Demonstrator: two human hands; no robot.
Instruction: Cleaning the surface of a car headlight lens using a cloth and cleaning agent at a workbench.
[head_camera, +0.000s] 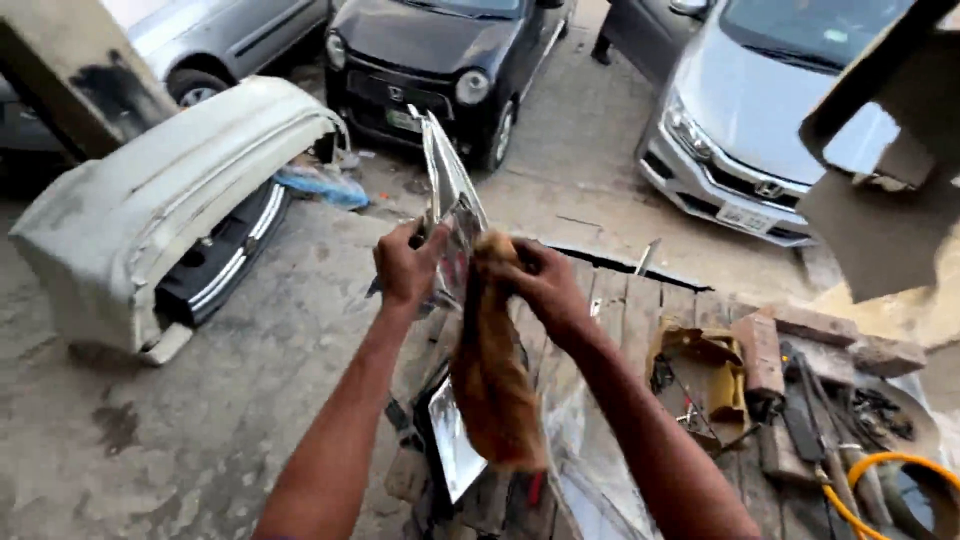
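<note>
The rag (492, 390) was rusty orange-brown, mottled with darker streaks. The headlight (452, 195) behind it shone silver chrome, and a second chrome piece (455, 450) near the bottom flashed white. At the left, the bumper (150, 210) was off-white with grey scuffs, its grille (222, 255) black with bright silver bars. Beside it lay a blue bag (322, 185). Far back stood a black car (440, 60), a silver car (745, 110) at the right and a grey car (215, 40) at the left. The tabletop (640, 310) was weathered grey-brown wood. On it sat a mustard-yellow box (705, 375), a reddish-brown brick (760, 352) and a bright yellow hose (880, 470). The floor (150, 440) was dull grey concrete, stained dark in patches.
</note>
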